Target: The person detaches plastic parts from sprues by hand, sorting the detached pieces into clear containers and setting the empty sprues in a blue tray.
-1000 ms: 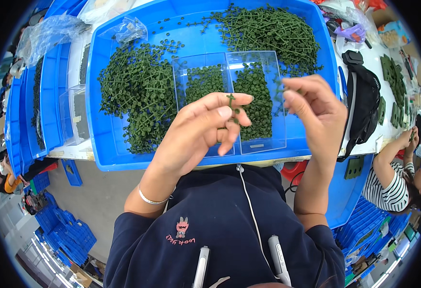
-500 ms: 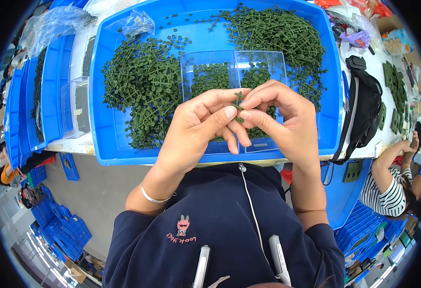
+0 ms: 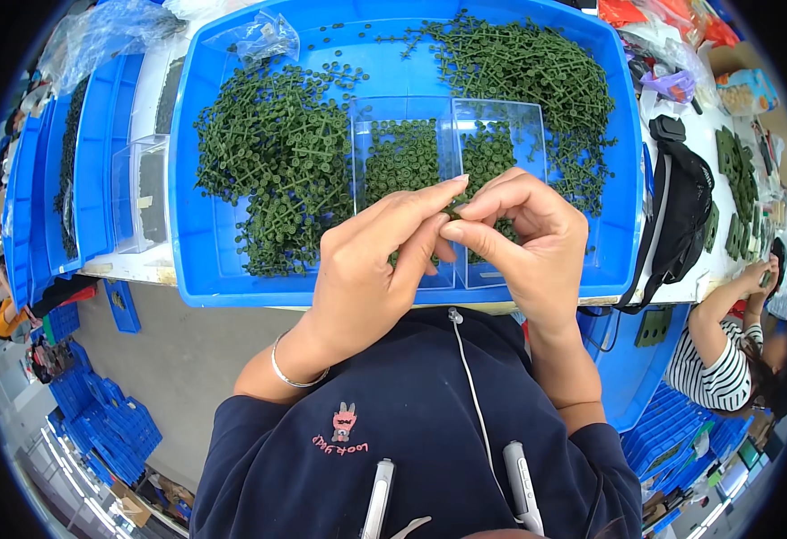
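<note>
Both hands meet above the front half of a blue plastic tub (image 3: 180, 180). A small dark green plastic piece (image 3: 453, 212) is pinched between the fingertips, mostly covered by them. My left hand (image 3: 380, 247) closes on it from the left, its index finger stretched along the top. From the other side, the thumb and index finger of my right hand (image 3: 532, 242) grip it. Under the hands stand two clear plastic compartments (image 3: 358, 135) with small round green pieces (image 3: 402, 157). A heap of green pieces (image 3: 272, 171) lies left of them, and a heap of cross-shaped ones (image 3: 528, 76) lies far right.
A crumpled clear bag (image 3: 263, 38) lies in the tub's far left corner. Beside the tub are a clear box (image 3: 149, 198) on the left and a black bag (image 3: 683, 198) on the right. Another person in a striped top (image 3: 712, 373) works at the right.
My left fingers have turned and closed in, with the index finger now extended. The green piece, earlier showing its cross shape above the fingertips, is now mostly hidden.
</note>
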The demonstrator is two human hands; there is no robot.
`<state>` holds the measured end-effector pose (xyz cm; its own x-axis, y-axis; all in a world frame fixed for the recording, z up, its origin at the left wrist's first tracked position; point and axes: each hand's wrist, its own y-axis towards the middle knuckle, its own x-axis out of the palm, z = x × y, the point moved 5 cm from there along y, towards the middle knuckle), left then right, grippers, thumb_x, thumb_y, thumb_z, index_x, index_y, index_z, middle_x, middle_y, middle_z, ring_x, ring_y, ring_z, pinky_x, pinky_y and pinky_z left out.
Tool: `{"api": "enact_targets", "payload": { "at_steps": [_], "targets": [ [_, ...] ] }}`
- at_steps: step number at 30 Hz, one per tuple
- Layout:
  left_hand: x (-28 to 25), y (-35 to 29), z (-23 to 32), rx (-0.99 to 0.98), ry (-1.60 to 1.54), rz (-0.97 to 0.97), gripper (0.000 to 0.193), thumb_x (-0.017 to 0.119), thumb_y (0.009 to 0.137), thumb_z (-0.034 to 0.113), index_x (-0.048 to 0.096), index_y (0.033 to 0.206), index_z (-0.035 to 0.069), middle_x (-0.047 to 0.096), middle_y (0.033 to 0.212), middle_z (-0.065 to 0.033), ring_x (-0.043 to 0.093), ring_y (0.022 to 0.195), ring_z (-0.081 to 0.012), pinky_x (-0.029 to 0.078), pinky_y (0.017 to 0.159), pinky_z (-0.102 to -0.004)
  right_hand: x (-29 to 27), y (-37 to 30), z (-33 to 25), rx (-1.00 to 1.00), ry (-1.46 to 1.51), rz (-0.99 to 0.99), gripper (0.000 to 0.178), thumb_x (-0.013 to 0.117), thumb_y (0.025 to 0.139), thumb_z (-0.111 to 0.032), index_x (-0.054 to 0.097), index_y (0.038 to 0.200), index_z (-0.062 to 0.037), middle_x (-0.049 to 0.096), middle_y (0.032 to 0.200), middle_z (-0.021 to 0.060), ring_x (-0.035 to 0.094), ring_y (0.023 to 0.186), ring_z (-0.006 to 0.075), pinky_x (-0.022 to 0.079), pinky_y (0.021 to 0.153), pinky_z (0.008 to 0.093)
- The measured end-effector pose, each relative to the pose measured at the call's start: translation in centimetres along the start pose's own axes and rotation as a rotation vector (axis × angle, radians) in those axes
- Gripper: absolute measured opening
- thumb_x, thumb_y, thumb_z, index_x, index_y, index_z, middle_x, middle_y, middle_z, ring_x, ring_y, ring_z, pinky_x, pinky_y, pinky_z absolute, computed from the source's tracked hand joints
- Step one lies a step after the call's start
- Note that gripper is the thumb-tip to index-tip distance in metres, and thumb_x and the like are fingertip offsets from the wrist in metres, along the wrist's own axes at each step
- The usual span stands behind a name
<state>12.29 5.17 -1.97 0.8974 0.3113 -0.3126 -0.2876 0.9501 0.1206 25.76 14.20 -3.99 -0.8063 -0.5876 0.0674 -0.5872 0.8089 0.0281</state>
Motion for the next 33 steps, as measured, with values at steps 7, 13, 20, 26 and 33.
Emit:
{"api": "enact_targets", "payload": {
  "at_steps": [7,13,20,26,33],
  "targets": [
    [-1.4,0.1,0.1,0.061,-0.040,-0.065,0.031,0.059,0.098,-0.007,0.068,0.128,-0.003,0.074,0.099,-0.0162,0.074,0.075,-0.0178,0.060,0.060,-0.0271,0.6,0.4,0.9,0.116,0.270,-0.081,0.019,0.083,0.082,0.003,0.067,0.093,0.0010,0.070,0.088,0.0079,0.069,0.079,0.0117,0.056,0.069,0.0241],
    [-2.2,-0.6,-2.1,-0.337,-0.732,-0.201,0.030,0.056,0.104,0.004,0.060,0.130,-0.010,0.072,0.087,-0.0224,0.074,0.063,-0.0248,0.061,0.051,-0.0293,2.1,0.3,0.6,0.224,0.459,-0.168,0.019,0.079,0.087,0.004,0.064,0.099,0.0010,0.071,0.090,0.0096,0.070,0.082,0.0134,0.057,0.071,0.0260],
    [-1.8,-1.1,-1.7,-0.277,-0.646,-0.031,0.029,0.056,0.103,0.002,0.060,0.129,-0.011,0.072,0.087,-0.0214,0.074,0.064,-0.0222,0.062,0.054,-0.0302,2.9,0.6,0.8,0.117,0.400,-0.119,0.019,0.079,0.087,0.004,0.064,0.098,0.0005,0.069,0.089,0.0068,0.069,0.079,0.0121,0.057,0.071,0.0256],
    [-2.5,-1.0,-0.6,0.008,-0.102,0.082,0.029,0.060,0.098,-0.007,0.069,0.125,-0.002,0.075,0.100,-0.0146,0.076,0.081,-0.0183,0.063,0.067,-0.0284,2.8,0.7,-0.1,0.021,0.114,-0.105,0.021,0.082,0.084,0.002,0.065,0.097,-0.0004,0.068,0.085,0.0043,0.066,0.074,0.0079,0.052,0.065,0.0220],
    [-2.5,-1.1,-1.1,-0.003,-0.165,0.086,0.027,0.059,0.099,-0.006,0.067,0.125,-0.005,0.074,0.100,-0.0167,0.075,0.077,-0.0202,0.062,0.065,-0.0286,2.8,0.5,0.8,0.094,0.220,-0.079,0.020,0.081,0.086,-0.001,0.065,0.098,-0.0012,0.069,0.087,0.0029,0.064,0.073,0.0062,0.051,0.064,0.0217]
  ]
}}
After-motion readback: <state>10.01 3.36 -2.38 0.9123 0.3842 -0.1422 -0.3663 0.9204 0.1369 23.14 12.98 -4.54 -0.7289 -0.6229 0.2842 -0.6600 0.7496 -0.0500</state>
